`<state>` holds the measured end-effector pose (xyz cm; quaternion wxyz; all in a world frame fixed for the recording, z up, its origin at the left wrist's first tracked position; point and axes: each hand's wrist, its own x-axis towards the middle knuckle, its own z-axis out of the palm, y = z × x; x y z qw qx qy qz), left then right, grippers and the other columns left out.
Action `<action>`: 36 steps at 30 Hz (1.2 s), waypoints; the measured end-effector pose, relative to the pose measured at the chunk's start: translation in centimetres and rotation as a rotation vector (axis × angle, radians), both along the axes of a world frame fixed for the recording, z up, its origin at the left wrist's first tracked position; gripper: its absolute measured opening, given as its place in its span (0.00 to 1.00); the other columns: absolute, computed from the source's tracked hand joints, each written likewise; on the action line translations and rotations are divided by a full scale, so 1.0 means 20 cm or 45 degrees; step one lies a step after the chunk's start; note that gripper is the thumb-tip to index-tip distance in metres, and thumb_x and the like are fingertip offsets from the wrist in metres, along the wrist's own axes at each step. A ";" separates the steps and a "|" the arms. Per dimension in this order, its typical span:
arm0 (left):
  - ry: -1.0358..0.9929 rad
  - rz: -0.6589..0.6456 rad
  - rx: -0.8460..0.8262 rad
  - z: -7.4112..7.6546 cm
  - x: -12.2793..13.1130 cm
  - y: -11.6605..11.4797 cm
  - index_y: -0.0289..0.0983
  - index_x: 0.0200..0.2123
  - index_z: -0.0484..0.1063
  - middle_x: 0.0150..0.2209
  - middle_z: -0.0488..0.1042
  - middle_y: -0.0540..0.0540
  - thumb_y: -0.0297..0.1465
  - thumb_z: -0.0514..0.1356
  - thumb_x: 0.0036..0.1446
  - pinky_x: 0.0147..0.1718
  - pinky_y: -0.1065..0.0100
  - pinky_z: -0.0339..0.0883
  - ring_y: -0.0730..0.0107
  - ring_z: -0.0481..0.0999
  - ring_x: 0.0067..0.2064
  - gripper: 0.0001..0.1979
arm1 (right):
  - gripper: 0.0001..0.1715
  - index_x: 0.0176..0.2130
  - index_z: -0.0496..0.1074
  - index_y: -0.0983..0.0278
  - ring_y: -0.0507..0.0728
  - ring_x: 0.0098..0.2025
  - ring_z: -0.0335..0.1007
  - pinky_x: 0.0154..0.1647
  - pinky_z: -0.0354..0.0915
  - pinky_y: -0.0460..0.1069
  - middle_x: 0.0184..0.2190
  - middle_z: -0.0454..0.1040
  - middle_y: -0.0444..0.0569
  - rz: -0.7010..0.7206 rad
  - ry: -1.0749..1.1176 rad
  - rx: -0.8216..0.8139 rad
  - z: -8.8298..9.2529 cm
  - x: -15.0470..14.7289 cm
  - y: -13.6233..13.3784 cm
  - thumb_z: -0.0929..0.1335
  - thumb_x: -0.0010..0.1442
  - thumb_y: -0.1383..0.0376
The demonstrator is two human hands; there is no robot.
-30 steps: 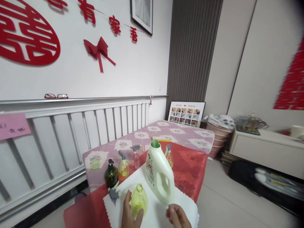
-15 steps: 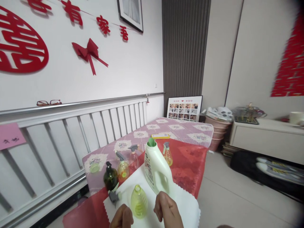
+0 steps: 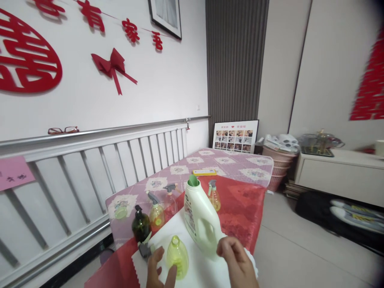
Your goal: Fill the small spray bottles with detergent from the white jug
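Note:
A yellow-green clear spray bottle body (image 3: 177,262), without its spray head, stands upright on a white cloth (image 3: 205,276). My left hand (image 3: 159,270) is at its left side, thumb and fingers apart, with the thumb in front of its lower part; I cannot tell if they touch. A large pale green detergent jug (image 3: 199,218) stands behind and to the right, its mouth uncapped and a green spout inside. My right hand (image 3: 237,260) is beside the jug's lower right, below its handle, fingers curled with nothing seen in them. A grey spray head (image 3: 145,249) lies left of the bottle.
Behind stand a dark green pump bottle (image 3: 141,226), a yellow spray bottle (image 3: 156,218), a pink one (image 3: 170,204) and another sprayer (image 3: 214,198). A green cap (image 3: 121,213) and a yellow-edged box (image 3: 204,173) lie on the flowered tablecloth. A radiator (image 3: 90,180) runs along the left.
My left hand has opened from a curled pose and come closer to the yellow-green bottle. My right hand has moved right, away from the jug's front, its fingers still curled.

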<state>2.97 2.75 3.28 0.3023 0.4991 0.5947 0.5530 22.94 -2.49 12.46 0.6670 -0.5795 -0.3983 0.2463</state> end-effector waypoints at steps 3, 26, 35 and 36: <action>0.234 -0.080 0.044 -0.19 0.00 0.09 0.32 0.58 0.59 0.61 0.69 0.27 0.39 0.58 0.43 0.60 0.45 0.66 0.42 0.69 0.63 0.37 | 0.28 0.38 0.69 0.58 0.62 0.43 0.75 0.44 0.72 0.53 0.38 0.77 0.50 -0.162 0.156 -0.016 -0.05 0.13 0.07 0.69 0.52 0.39; 0.510 -0.207 0.017 -0.36 0.05 0.12 0.30 0.62 0.59 0.62 0.73 0.30 0.31 0.61 0.37 0.64 0.51 0.65 0.43 0.74 0.61 0.44 | 0.20 0.37 0.78 0.61 0.66 0.39 0.79 0.42 0.72 0.55 0.34 0.84 0.49 0.092 -0.453 -0.200 0.18 0.25 0.33 0.70 0.49 0.51; 0.475 -0.122 0.006 -0.30 0.03 0.09 0.26 0.65 0.49 0.64 0.67 0.31 0.30 0.57 0.46 0.65 0.63 0.63 0.56 0.69 0.65 0.42 | 0.17 0.39 0.75 0.61 0.64 0.40 0.80 0.38 0.72 0.52 0.37 0.83 0.49 0.361 -0.843 -0.502 0.61 0.36 0.24 0.65 0.50 0.57; 0.474 -0.110 -0.002 -0.29 0.03 0.08 0.26 0.65 0.48 0.64 0.67 0.32 0.30 0.56 0.47 0.65 0.64 0.63 0.57 0.69 0.65 0.42 | 0.16 0.38 0.74 0.61 0.63 0.39 0.79 0.38 0.72 0.51 0.37 0.83 0.49 0.410 -0.871 -0.519 0.64 0.36 0.23 0.65 0.50 0.58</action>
